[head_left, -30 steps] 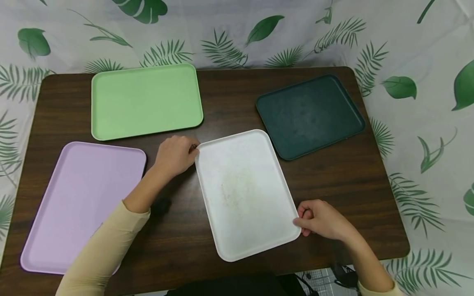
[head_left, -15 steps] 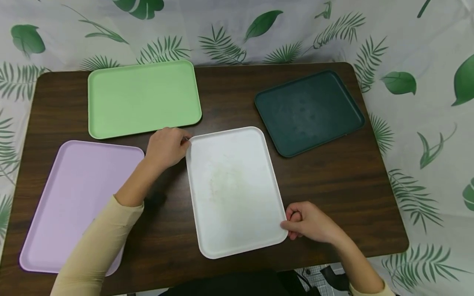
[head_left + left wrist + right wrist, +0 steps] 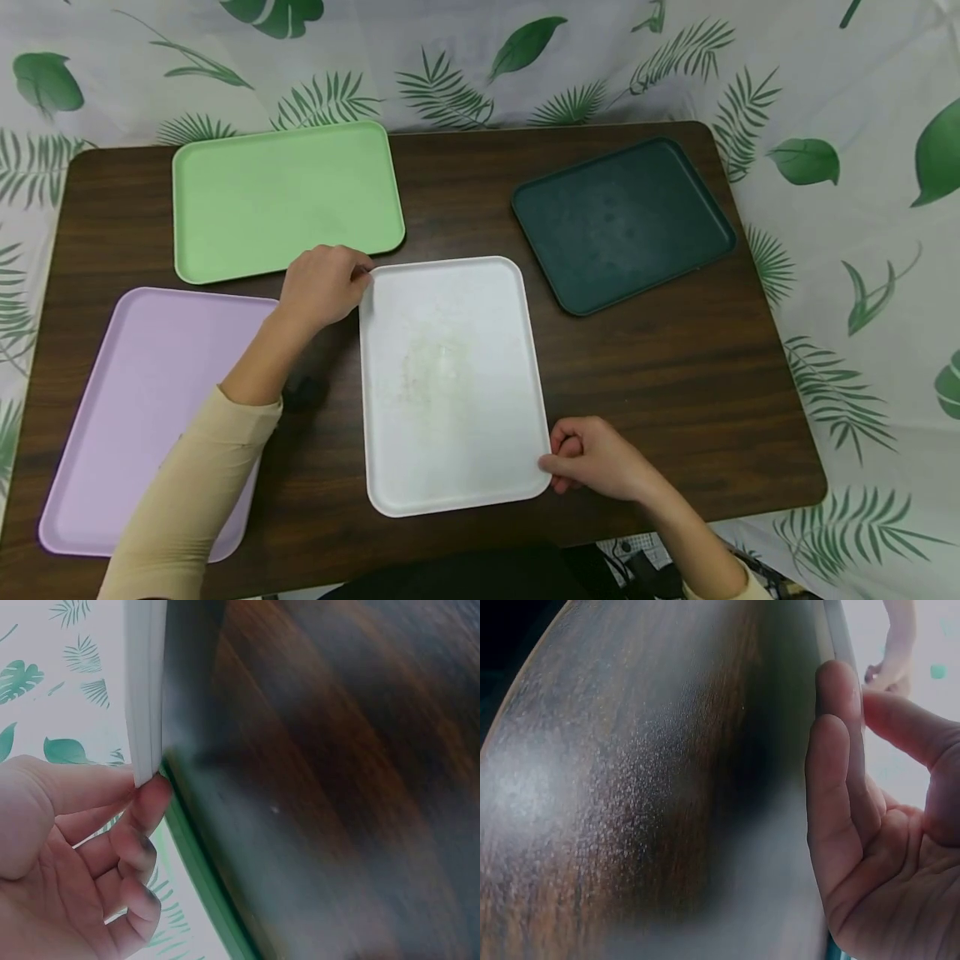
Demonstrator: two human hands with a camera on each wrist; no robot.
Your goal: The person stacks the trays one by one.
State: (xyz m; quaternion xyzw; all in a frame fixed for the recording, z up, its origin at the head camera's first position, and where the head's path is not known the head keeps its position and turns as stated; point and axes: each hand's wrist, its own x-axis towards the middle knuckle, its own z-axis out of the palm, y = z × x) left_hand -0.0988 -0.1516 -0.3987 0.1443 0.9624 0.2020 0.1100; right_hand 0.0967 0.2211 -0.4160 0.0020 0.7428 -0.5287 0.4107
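A white rectangular tray [image 3: 453, 383] with faint stains in its middle lies between my two hands in the head view. My left hand [image 3: 321, 283] pinches its far left corner; in the left wrist view the thumb and forefinger of the left hand [image 3: 97, 847] meet on the tray's rim [image 3: 146, 690]. At the near right corner, my right hand [image 3: 592, 457] pinches the edge between thumb and curled fingers. The right wrist view shows the fingers of that hand [image 3: 877, 802] under the tray, with a gap over the table.
A light green tray [image 3: 288, 200] lies at the back left, close to my left hand. The purple tray [image 3: 150, 417] is at the left, partly under my left forearm. A dark green tray [image 3: 626, 225] sits back right on the brown wooden table [image 3: 675, 375].
Both hands have carried the white tray leftward and slightly away from the dark green tray. It has also turned a little, its long sides now nearer straight. The other trays stay put.
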